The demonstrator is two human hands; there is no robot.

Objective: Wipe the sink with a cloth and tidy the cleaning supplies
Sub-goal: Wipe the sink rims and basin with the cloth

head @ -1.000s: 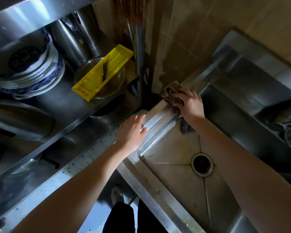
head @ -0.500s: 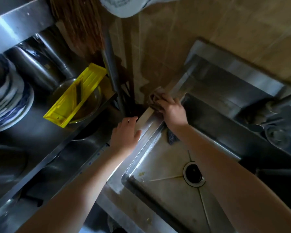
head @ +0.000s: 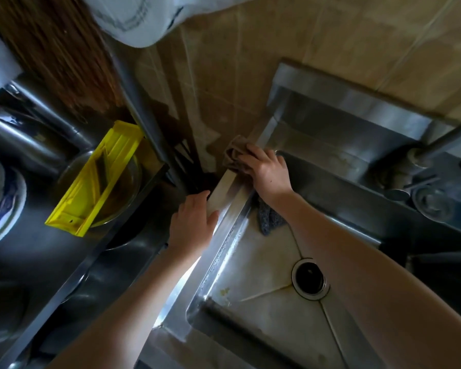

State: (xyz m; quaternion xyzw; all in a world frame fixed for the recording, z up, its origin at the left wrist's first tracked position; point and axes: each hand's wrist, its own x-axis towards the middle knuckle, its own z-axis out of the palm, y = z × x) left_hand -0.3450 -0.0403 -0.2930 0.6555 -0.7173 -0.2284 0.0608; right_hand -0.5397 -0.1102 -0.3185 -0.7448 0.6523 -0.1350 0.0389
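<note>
Cloth [head: 233, 155], bunched at the sink's [head: 225, 201] far rim corner near frame centre, looks soft, limp and light to me. I judge a flat palm over the middle works best. My right hand [head: 270, 173] presses on it, fingers spread and curled over the wad. My left hand [head: 193, 225] lies open and flat on the rim, holding nothing. A grey scouring pad [head: 270, 218] lies in the basin below; a yellow slicer [head: 96, 179] sits on the shelf at left.

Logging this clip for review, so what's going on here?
A person is wiping a steel sink along its left rim. The right hand presses a brown cloth at the rim's far corner by the tiled wall, while the left hand rests flat on the rim nearer. A grey scouring pad lies inside the basin, under the right wrist.
</note>
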